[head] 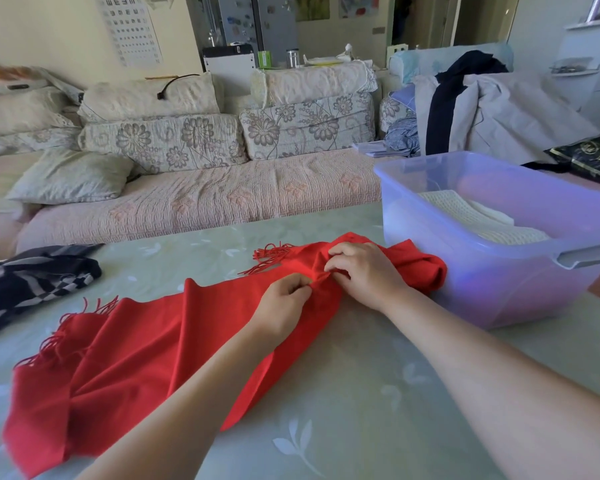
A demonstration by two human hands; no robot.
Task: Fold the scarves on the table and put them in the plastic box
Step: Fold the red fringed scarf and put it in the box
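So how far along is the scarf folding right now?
Done: a cream scarf lies folded in the plastic box. In hand: the left hand and right hand pinch the red scarf, mostly spread unfolded on the table. Left: the black-and-white scarf, lying bunched and untouched.

Home living room: cushioned sofa (201, 188), fridge (253, 26).

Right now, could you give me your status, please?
Left hand and right hand pinching red scarf. Unfolded. Plastic box alongside; path clear.
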